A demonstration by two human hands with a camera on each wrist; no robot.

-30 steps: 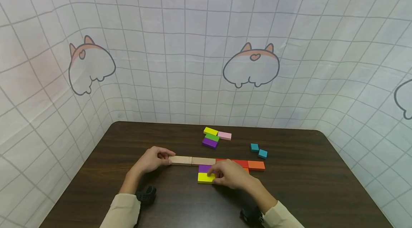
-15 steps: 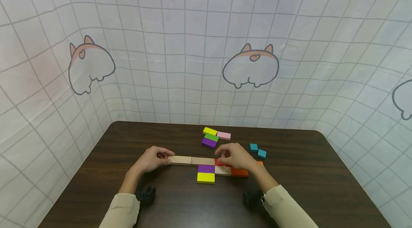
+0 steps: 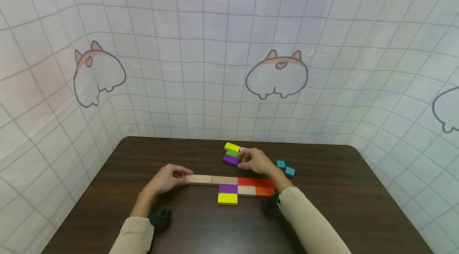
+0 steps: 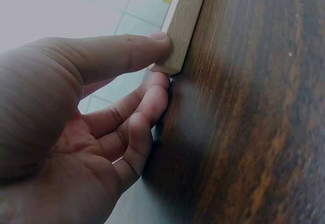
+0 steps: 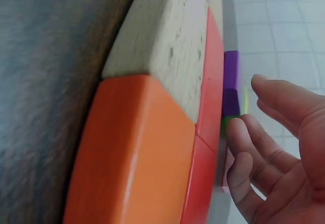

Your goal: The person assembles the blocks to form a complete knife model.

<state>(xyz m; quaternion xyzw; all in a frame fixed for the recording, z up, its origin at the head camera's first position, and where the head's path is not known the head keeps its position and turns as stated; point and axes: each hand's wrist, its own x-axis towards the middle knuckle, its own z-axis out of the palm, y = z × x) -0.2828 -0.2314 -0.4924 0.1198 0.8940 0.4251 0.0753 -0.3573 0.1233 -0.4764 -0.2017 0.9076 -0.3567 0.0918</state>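
Note:
My left hand (image 3: 168,179) pinches the left end of a plain wooden block (image 3: 199,179), thumb on its near side and fingertips at its far end corner. A second wooden block (image 3: 224,180) continues the row, followed by red blocks (image 3: 255,182). Against the row's near side lie purple (image 3: 228,189), pale wooden (image 3: 246,191) and orange (image 5: 133,153) blocks, with a yellow block (image 3: 227,199) in front of the purple one. My right hand (image 3: 256,161) hovers beside the back cluster, fingers loosely bent with a gap to the thumb, close to another purple block (image 3: 231,160).
The back cluster also has a yellow block (image 3: 232,147), a green block (image 3: 232,153) and a pink block partly hidden by the right hand. Two blue blocks (image 3: 281,164) lie to its right. A gridded white curtain (image 3: 201,86) surrounds the dark table (image 3: 193,230).
My right hand has left the yellow block at the front and moved back over the red blocks to the back cluster. My left hand stays at the wooden block's end.

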